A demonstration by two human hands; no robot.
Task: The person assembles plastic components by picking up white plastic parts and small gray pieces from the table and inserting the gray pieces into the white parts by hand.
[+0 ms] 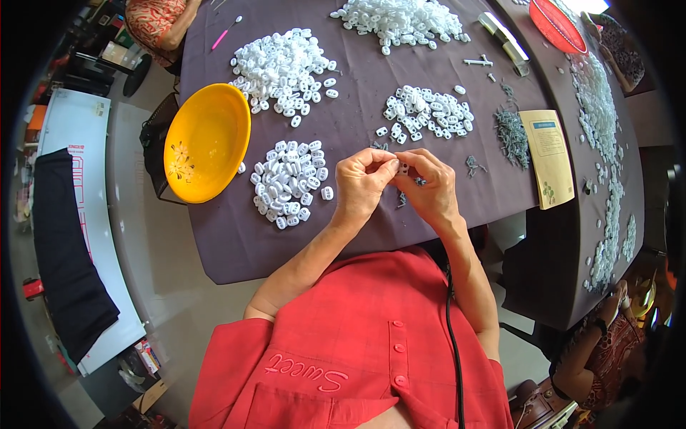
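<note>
My left hand (361,180) and my right hand (433,184) meet fingertip to fingertip over the table's near edge, both closed in a pinch. A small white plastic piece with dark holes (404,169) shows between the fingers of my right hand. Whatever the left fingertips pinch is hidden. Left of my hands lies a heap of white oval plastic pieces (286,182). Beyond them is a heap of similar pieces with holes facing up (429,113). Some tiny grey parts (420,181) lie under and beside my fingers.
A yellow bowl (207,143) stands at the table's left edge. Larger white heaps (282,68) lie farther back. On the right are a pile of grey parts (511,136) and a tan booklet (547,159). Other people sit around the tables; a red basket (557,27) is far right.
</note>
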